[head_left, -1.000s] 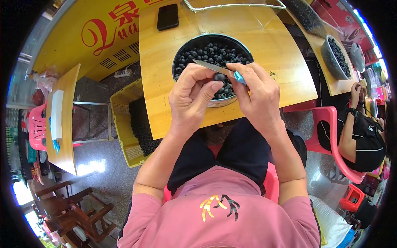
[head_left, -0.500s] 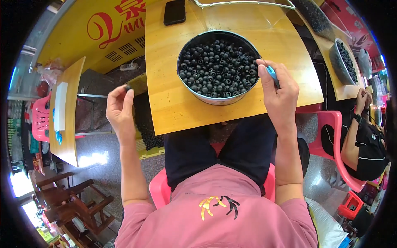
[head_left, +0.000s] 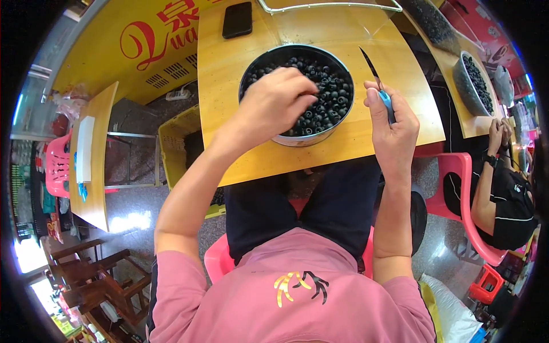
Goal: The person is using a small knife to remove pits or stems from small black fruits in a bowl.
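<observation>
We're pinching a blue-handled knife (head_left: 386,103), right hand (head_left: 396,126) at two o'clock, left hand (head_left: 273,103) curling, hold unclear, over probably light, side-pinchable fruits (head_left: 327,108).

Round metal bowl (head_left: 311,138) of dark round fruits (head_left: 330,94), many apparently holed, blue-handled knife (head_left: 386,103) to its right, blade (head_left: 370,66) angled away
</observation>
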A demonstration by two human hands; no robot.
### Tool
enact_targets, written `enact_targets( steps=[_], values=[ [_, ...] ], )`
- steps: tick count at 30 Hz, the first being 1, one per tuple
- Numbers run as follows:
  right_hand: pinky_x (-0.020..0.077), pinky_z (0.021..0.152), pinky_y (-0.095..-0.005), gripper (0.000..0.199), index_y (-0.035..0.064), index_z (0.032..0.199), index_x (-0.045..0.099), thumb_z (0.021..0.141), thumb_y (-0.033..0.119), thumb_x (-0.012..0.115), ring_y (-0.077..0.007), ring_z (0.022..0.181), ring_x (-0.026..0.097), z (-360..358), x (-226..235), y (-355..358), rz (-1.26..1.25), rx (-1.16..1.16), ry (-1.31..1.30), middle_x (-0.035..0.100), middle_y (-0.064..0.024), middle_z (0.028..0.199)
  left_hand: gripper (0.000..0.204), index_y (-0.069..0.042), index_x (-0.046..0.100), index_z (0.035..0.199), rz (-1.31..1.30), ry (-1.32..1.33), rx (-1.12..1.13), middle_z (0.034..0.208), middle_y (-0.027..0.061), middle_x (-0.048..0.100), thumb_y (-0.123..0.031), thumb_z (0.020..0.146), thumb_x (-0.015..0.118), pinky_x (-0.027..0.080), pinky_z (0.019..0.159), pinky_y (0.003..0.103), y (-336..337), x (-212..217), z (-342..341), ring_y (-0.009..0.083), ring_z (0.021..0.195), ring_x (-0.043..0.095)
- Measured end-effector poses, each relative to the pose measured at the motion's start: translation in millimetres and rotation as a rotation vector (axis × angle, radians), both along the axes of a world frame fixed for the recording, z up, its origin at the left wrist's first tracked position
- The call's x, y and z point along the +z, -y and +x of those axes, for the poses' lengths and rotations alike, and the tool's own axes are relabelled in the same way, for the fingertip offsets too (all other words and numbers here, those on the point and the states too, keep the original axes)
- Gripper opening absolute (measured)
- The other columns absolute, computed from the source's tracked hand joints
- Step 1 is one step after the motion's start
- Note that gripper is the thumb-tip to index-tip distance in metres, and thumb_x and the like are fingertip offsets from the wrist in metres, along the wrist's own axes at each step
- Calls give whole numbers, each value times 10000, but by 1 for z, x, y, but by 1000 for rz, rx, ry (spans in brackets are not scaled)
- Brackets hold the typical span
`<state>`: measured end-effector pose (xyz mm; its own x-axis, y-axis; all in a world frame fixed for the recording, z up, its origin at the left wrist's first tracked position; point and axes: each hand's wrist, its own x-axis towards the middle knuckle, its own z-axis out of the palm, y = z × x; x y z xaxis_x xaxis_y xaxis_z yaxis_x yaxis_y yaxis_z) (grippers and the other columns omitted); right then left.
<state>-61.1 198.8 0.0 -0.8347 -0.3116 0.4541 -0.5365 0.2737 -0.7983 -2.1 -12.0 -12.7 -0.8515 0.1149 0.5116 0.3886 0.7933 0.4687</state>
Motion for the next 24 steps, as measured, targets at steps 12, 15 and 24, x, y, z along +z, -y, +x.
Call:
enact_targets(
  steps=[12, 15, 24],
  values=[
    [462, 655, -240, 180, -38, 1020, 649, 928, 113, 613, -112, 732, 598, -14, 0, -11, 2, -1, -102, 629, -75, 792, 158, -49, 622, 900, -59, 59, -15, 861, 92, 594, -106, 774, 699, 445, 737, 385, -19, -2, -30, 277, 830, 589],
    [454, 636, -242, 169, -32, 1019, 650, 929, 104, 608, -108, 710, 594, -18, -3, -16, -39, 3, -85, 625, -71, 771, 176, 2, 620, 923, 351, 327, 78, 810, 118, 649, -87, 796, 704, 483, 601, 305, -23, 16, -13, 189, 645, 611],
    [432, 643, -235, 183, -20, 1020, 653, 947, 131, 582, -90, 718, 579, -11, 10, -21, -137, -32, 164, 628, -47, 744, 165, -26, 593, 1037, 983, 478, -88, 872, -26, 571, -30, 881, 648, 453, 729, 202, -8, 6, 28, 46, 796, 545]
  ],
)
